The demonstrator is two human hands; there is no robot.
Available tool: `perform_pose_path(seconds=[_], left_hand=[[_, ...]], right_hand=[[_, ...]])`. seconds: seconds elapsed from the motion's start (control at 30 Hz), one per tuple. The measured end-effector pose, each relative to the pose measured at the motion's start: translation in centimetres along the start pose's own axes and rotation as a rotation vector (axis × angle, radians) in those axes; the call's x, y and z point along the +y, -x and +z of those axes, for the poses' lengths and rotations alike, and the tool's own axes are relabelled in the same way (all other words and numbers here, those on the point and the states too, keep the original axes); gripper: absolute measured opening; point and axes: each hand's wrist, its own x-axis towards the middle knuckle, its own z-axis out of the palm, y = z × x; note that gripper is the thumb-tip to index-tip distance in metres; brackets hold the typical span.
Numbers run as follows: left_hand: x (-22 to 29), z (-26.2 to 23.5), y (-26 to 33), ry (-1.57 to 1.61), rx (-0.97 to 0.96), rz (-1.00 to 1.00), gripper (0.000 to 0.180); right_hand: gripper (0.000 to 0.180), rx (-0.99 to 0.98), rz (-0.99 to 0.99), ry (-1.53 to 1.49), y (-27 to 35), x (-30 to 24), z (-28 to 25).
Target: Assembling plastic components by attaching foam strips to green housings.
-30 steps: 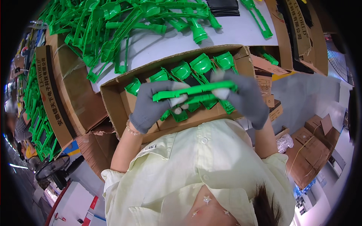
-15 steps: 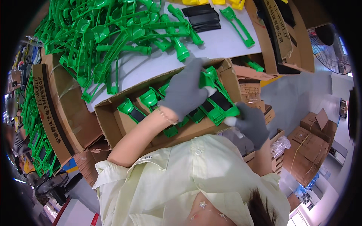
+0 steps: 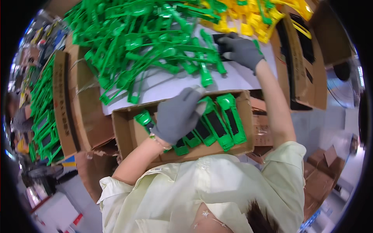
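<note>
My left hand, in a grey glove with pale fingertips, is over an open cardboard box, thumb and forefinger apart. It covers part of a row of green plastic frames with black inserts. To its right, a frame lies slanted beside another frame. Beyond the box, my gloved right hand reaches to a small stack of black strips on the white tabletop. Its thumb and fingers are spread over the strips and hide most of them; none looks lifted.
A heap of green plastic frames covers the table's far left, with yellow parts at far right. Cardboard cartons stand at both sides; the left carton borders more green frames. A fan is at right.
My right hand has left the rightmost frame in the box and moved up and away to the black strips. My left hand has drawn slightly down and left, uncovering more frames. The view has shifted.
</note>
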Motion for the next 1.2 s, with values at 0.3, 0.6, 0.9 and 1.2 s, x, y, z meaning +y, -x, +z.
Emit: perform_pose_path(seconds=[0.3, 0.6, 0.9, 1.2], left_hand=[[-14.6, -10.3, 5.3, -0.089, 0.52, -0.48, 0.034], [-17.7, -10.2, 2.8, -0.403, -0.177, -0.345, 0.069], [-16.3, -10.3, 0.7, -0.363, -0.185, -0.239, 0.069], [-16.3, -9.5, 0.6, -0.239, 0.105, 0.002, 0.051]], right_hand=[[0.032, 0.114, 0.076, -0.112, 1.4, -0.6, -2.2], [0.02, 0.311, 0.444, -0.688, 7.6, -4.9, -3.9], [0.02, 0.491, 0.617, -0.898, 11.7, -9.3, -3.0], [0.023, 0.362, 0.738, -1.222, 12.2, -12.7, -2.6]])
